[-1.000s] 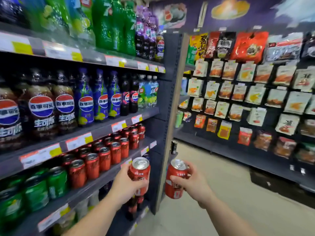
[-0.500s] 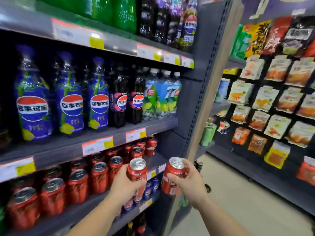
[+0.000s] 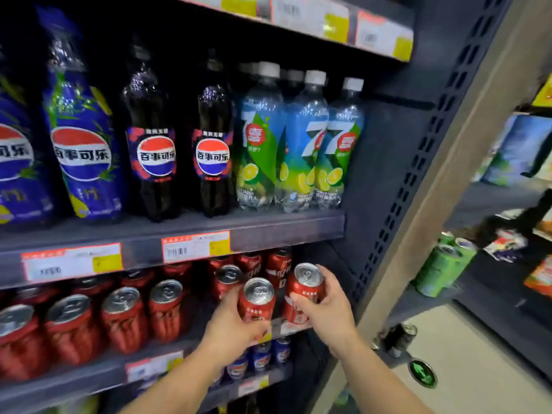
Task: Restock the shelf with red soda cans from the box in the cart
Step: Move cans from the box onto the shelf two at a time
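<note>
Two red soda cans are held in front of the can shelf (image 3: 89, 380), one in each hand, both upright with silver tops and closed pull tabs. The left hand (image 3: 230, 327) has its fingers wrapped around the left can (image 3: 257, 301), thumb on the near side, just above the front edge of that shelf. The right hand (image 3: 328, 306) grips the right can (image 3: 304, 291) with fingers closed on its side; this can is slightly higher and tilted a little to the right, close to the right end of the same shelf. The two cans are just beside each other, and I cannot tell if they touch. Small white writing is on both cans, too blurred to read. On the can shelf, left of the held cans, stands a row of red cans (image 3: 119, 318) with the same silver tops — more of them behind, in the dark. One level above the can shelf stand bottles: blue Pepsi bottles (image 3: 80, 150) and black Pepsi bottles (image 3: 155, 153) with the round logo and the characters 百事可乐, then 7-Up bottles (image 3: 301, 150) with a big "7", the red dot with 喜 and lime pictures. Price tags (image 3: 195, 246) in white, red and yellow sit on the edge over the can shelf — the print is not readable. Under the can shelf, small blue cans (image 3: 263, 358) are visible.
</note>
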Action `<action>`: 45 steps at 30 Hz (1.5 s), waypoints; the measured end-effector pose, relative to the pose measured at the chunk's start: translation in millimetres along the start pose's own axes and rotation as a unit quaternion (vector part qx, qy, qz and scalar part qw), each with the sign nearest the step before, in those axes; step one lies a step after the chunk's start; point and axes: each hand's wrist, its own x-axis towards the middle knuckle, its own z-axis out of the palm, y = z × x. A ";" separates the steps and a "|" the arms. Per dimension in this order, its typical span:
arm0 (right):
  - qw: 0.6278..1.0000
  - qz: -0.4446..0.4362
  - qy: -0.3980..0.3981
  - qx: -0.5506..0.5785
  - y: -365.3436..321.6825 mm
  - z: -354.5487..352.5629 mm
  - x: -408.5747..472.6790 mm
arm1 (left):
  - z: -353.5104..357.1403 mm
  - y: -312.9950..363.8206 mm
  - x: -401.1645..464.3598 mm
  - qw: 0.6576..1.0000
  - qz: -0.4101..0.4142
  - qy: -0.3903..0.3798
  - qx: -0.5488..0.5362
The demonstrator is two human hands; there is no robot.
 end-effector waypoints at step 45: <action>0.946 -0.262 -0.035 -0.188 63.5 20.1 59.3 | 36.5 -14.3 24.3 0.935 0.129 0.272 0.190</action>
